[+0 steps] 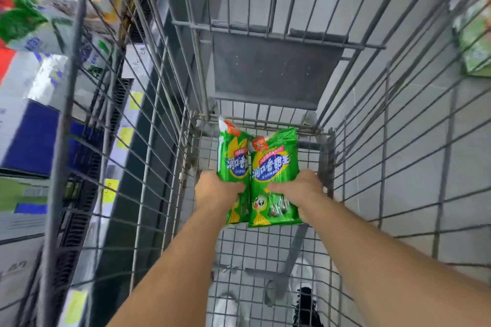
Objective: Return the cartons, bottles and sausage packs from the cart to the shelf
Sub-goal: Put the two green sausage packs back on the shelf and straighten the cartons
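A: What's in the hands?

B: Two flat green plastic sausage packs, held side by side and touching, down inside the grey wire shopping cart (345, 141), above its mesh floor. The left green sausage pack (233, 156) is gripped by the left hand (218, 188), thumb lying across its front. The right green sausage pack (276, 167) is gripped by the right hand (300, 188), thumb over the front and fingers curled behind.

A: How do the packs look?

B: Glossy green film, blue-and-white lettering on a yellow band, an orange-red logo patch at the top corner, and a cartoon corn figure near the bottom. The right one has a clear window showing wrapped sausages.

A: And around the cart?

B: To the left, blurred shelves (125, 114) with yellow price tags (125, 135) and blue-and-white boxes (29, 135). Below, through the mesh, grey floor tiles (414, 167).
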